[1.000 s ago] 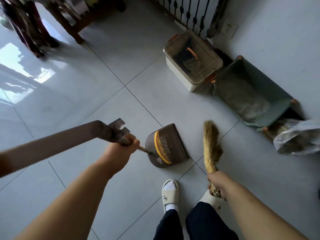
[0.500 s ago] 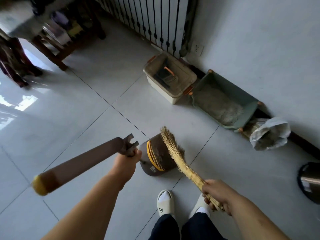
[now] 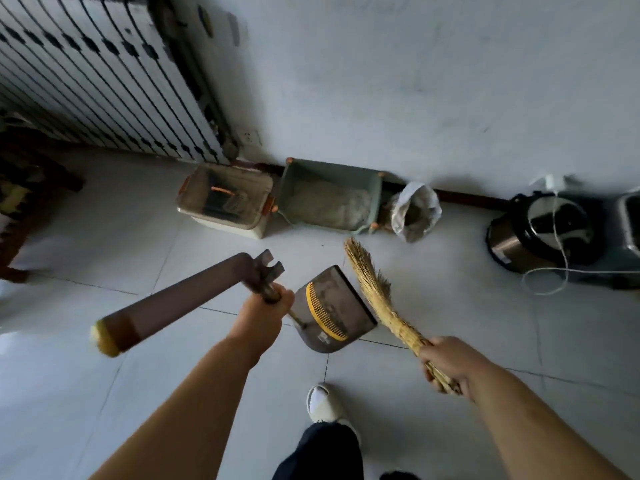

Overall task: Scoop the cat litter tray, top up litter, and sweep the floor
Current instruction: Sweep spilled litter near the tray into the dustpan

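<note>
Gripped brown plastic dustpan in left fingers, angled to catch; clutched straw hand-broom in right fingers, seemingly sweeping.

The broom is rough, dry straw and the dustpan dull brown plastic. The floor tiles shine glossy. Far right, the cooker is shiny metal, and the litter tray is matt green plastic.
</note>
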The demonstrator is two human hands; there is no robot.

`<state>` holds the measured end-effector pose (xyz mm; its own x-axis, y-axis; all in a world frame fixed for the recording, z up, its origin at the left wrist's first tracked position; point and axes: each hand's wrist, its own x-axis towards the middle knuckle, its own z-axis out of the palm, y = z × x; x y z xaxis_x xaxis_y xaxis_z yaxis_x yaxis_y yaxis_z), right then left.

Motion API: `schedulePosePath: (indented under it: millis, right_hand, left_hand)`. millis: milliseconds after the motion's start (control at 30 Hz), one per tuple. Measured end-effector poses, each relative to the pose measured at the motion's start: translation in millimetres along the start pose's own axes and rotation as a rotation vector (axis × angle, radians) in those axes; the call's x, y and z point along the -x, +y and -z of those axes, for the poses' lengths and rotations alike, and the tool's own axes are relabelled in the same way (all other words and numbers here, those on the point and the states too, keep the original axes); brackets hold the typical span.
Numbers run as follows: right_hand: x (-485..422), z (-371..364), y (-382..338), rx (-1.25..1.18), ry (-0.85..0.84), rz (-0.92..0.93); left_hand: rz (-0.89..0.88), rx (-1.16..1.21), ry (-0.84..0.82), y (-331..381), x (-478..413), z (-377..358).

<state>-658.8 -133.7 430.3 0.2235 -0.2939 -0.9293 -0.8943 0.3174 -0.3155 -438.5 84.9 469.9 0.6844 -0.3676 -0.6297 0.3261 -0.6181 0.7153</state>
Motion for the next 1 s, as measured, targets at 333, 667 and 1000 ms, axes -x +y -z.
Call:
schedulePosePath:
  millis: [333,667,1000]
  right_hand:
    - [73.0,95.9,152.7,-0.598,0.065,-0.036]
    - [178.8,184.3,378.7,-1.183,0.116,-0.026]
    - [272.5,231.1,570.1,-1.610,0.324,0.091]
  left_hand:
    - [-0.225,-0.229,-0.180,64.2,64.3,-152.2]
    - [-0.385,-0.311,-0.391,80.3,228.1,-345.5]
    - [-0.540,-0.429,-0.657,64.5,388.0,-534.9]
